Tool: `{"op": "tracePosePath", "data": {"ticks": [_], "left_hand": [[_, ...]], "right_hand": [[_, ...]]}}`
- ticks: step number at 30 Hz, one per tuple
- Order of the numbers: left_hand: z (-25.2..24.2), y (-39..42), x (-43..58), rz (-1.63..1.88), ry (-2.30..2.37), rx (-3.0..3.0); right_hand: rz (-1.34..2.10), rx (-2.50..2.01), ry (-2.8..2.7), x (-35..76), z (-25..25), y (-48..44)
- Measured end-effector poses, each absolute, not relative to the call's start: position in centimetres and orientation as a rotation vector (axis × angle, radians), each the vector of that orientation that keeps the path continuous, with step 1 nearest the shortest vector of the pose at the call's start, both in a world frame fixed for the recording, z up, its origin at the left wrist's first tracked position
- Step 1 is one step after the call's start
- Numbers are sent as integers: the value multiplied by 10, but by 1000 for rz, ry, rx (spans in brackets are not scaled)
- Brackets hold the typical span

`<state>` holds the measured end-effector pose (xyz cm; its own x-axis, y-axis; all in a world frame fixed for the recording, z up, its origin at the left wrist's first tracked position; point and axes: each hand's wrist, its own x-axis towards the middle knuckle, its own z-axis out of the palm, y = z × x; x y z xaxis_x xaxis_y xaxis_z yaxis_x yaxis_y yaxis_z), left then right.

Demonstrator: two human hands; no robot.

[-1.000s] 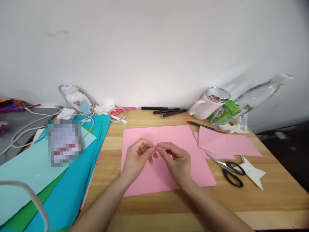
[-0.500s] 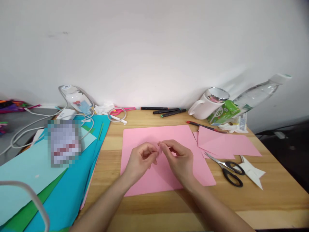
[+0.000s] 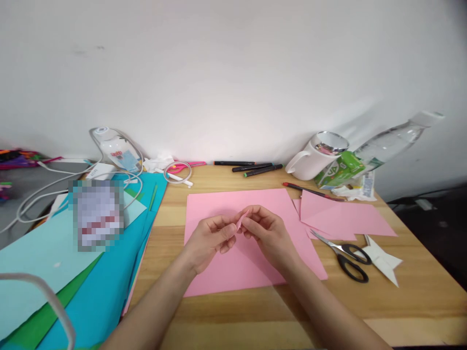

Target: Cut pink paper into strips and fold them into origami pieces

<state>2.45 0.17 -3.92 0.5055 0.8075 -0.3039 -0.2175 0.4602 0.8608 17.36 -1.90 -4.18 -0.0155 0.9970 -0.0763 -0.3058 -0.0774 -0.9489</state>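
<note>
A small folded piece of pink paper is pinched between my two hands, above a large pink sheet on the wooden table. My left hand grips its left side between thumb and fingers. On the other side, my right hand holds it with thumb and forefinger. Fingers cover much of the piece, so its full shape is hidden. Right of the sheet lie scissors with black handles, blades pointing toward the pink paper. Cut pink pieces overlap the sheet's right edge.
A folded white paper shape lies beyond the scissors. Several markers line the wall. A white mug, a green carton and a tilted clear bottle stand back right. Blue sheets, cables and a white bottle occupy the left.
My right hand has turned and its fingers have come up around the small pink paper, which now shows between the fingertips. My left hand has shifted slightly and meets it there.
</note>
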Motion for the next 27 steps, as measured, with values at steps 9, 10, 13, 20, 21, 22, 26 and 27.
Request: {"op": "tracePosePath", "data": {"ticks": [9, 10, 13, 20, 21, 22, 26, 27], "left_hand": [[-37, 0, 28, 793, 855, 1087], [-36, 0, 28, 808, 876, 1121], [-33, -1, 28, 845, 909, 1195], [-31, -2, 31, 812, 905, 1159], [-31, -2, 31, 814, 925, 1163], [-30, -2, 31, 819, 946, 1170], [-28, -3, 31, 829, 964, 1187], [-28, -3, 31, 828, 957, 1188]], "right_hand": [[1321, -1084, -914, 175, -46, -17], [1316, -1090, -915, 174, -46, -17], [1343, -1078, -889, 173, -44, -18], [1370, -1067, -797, 173, -47, -19], [1365, -1069, -804, 173, -47, -19], [1364, -1069, -814, 173, -47, -19], [1376, -1049, -846, 173, -47, -19], [1385, -1042, -848, 173, -47, -19]]}}
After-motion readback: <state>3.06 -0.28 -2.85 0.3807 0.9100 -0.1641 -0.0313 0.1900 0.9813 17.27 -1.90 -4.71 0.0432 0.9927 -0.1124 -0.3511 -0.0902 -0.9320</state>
